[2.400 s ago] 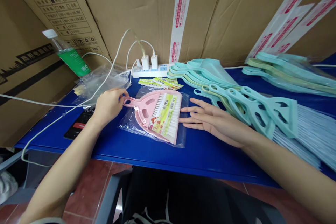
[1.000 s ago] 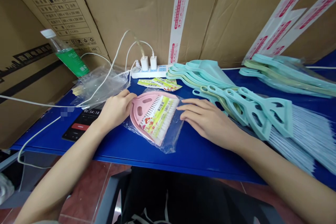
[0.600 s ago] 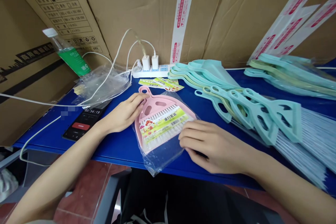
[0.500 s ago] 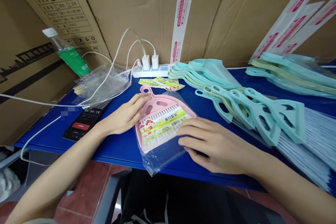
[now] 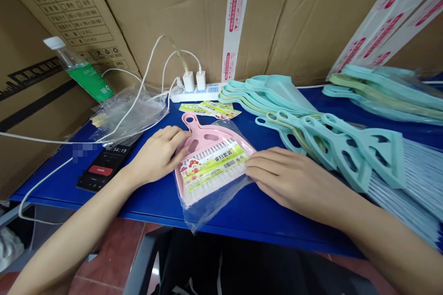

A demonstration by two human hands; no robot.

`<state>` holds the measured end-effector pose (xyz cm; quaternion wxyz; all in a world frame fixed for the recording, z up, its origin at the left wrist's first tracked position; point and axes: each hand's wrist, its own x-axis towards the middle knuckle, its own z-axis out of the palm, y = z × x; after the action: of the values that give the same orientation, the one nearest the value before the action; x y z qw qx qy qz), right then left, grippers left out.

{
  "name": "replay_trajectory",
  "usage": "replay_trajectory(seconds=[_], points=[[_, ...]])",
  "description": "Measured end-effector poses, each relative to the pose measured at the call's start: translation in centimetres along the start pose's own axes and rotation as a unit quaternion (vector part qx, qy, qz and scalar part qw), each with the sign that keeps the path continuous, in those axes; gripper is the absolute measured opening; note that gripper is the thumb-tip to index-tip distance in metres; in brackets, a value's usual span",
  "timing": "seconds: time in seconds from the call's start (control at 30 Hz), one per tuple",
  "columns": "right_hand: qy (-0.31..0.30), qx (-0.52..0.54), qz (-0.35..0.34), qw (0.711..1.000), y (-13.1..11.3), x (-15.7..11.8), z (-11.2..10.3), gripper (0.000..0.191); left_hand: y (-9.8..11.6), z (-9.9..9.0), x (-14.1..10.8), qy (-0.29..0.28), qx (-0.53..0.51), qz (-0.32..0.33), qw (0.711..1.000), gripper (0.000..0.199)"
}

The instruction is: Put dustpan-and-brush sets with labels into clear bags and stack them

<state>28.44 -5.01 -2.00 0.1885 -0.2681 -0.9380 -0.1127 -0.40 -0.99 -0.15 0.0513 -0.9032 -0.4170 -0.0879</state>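
Note:
On the blue table lies a pink dustpan [image 5: 207, 133] with a white-bristled brush [image 5: 211, 184] in it, wrapped in a clear bag [image 5: 204, 212]. A green and white label [image 5: 214, 164] with red mushrooms covers the bristles. My left hand [image 5: 162, 153] rests at the dustpan's left edge near the handle, its fingers bent over the rim and closed on the bagged dustpan. My right hand [image 5: 287, 177] is at the right edge, fingers pressed together against the corner of the bag, the thumb hidden beneath.
Turquoise dustpans [image 5: 273, 92] and brushes [image 5: 353, 152] are piled to the right, with bagged ones [image 5: 391, 92] behind. At the back are a power strip [image 5: 197, 95] and labels [image 5: 209, 109]. A phone [image 5: 105, 166], plastic bags [image 5: 128, 110] and a bottle [image 5: 83, 71] are at the left.
My right hand's fingers have drawn together and it has shifted slightly right, at the bag's edge. My left hand has moved slightly down the dustpan's left side. The view has shifted a little.

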Motion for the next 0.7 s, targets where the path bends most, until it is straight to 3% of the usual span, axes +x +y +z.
replay_trajectory(seconds=[0.2, 0.4, 0.57, 0.63, 0.7], points=[[0.007, 0.036, -0.007, 0.999, -0.5, 0.0, -0.3, 0.032, 0.1, 0.3, 0.3, 0.020, -0.001, 0.007, 1.000, 0.038], [-0.009, 0.107, -0.012, 0.994, -1.2, -0.2, -0.2, 0.025, 0.3, 0.7, 0.4, 0.062, 0.085, -0.022, 0.994, 0.039], [-0.017, 0.209, 0.005, 0.978, -1.4, -0.1, -1.1, 0.023, 0.5, 1.0, 0.2, 0.025, 0.121, -0.081, 0.989, 0.037], [0.000, 0.253, 0.011, 0.967, -1.1, 0.0, -1.6, 0.030, 0.6, 1.0, 0.1, 0.029, 0.134, -0.082, 0.987, 0.039], [0.038, 0.243, 0.061, 0.967, -0.8, 0.1, -1.8, 0.031, 0.6, 0.9, 0.0, 0.034, 0.132, -0.078, 0.988, 0.041]])
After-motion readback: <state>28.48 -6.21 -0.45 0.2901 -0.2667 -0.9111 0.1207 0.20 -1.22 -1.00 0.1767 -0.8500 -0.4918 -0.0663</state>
